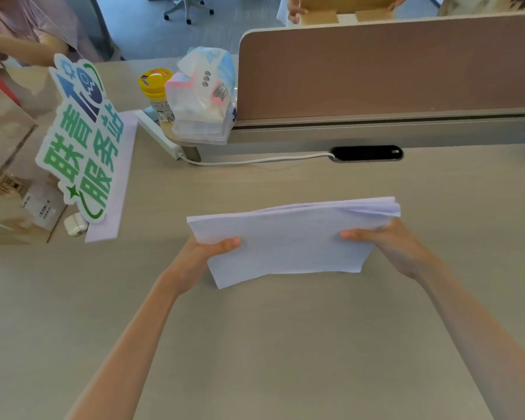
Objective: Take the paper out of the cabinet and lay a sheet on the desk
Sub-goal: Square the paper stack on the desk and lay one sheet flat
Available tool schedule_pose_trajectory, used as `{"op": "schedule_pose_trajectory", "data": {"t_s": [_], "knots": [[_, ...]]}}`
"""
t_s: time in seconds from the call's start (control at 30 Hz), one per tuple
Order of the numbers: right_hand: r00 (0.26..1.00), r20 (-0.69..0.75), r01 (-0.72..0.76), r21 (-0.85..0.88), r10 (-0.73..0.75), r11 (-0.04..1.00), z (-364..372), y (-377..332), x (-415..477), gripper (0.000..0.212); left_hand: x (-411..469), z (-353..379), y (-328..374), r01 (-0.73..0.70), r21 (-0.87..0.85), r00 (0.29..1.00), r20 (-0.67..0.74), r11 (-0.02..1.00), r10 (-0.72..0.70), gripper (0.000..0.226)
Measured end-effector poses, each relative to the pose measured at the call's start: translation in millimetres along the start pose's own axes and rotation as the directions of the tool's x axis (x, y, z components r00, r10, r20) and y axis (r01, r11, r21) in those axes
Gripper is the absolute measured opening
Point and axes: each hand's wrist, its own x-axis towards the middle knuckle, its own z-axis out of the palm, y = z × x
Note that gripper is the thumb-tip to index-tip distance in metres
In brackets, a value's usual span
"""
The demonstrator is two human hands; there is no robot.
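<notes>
A stack of white paper (pixel 288 237) is held level a little above the beige desk (pixel 255 344), near its middle. My left hand (pixel 203 259) grips the stack's left edge, thumb on top. My right hand (pixel 388 247) grips the right edge the same way, where the sheets fan apart slightly at the far corner. The cabinet is not in view.
A green and blue cut-out sign (pixel 82 140) stands at the left beside cardboard boxes (pixel 9 183). A yellow-lidded jar (pixel 156 92) and a tissue pack (pixel 203 98) sit at the back. A brown partition (pixel 391 71) runs along the far edge, with a white cable (pixel 255 160).
</notes>
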Motion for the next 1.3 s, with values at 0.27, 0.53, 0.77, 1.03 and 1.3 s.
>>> {"op": "schedule_pose_trajectory", "data": {"t_s": [0.27, 0.53, 0.77, 1.03, 1.3], "knots": [[0.999, -0.034, 0.021, -0.018, -0.022, 1.0, 5.6, 17.2, 2.5, 0.042, 5.1, 2.5, -13.3, -0.037, -0.032, 0.997, -0.065, 0.999, 0.035, 0.03], [0.992, 0.127, -0.014, -0.044, 0.019, 0.999, 5.6, -17.8, 6.4, 0.033, 12.4, -13.8, 10.2, 0.029, 0.072, 0.99, -0.137, 0.997, -0.019, 0.024], [0.979, 0.19, -0.021, -0.236, 0.067, 0.972, 12.0, -49.0, 22.3, 0.024, 6.1, -32.1, 46.2, 0.142, 0.149, 0.982, -0.142, 0.978, -0.121, 0.034], [0.98, 0.048, -0.197, 0.086, 0.194, 0.977, 7.0, -17.0, 30.0, 0.014, 0.0, -55.5, 28.1, 0.261, 0.007, 0.963, -0.078, 0.965, -0.259, 0.041], [0.91, -0.054, -0.38, 0.285, 0.411, 0.88, 52.9, 34.1, 34.5, 0.032, 19.2, -61.5, -39.5, 0.014, -0.561, 0.95, -0.25, 0.828, -0.185, 0.033]]}}
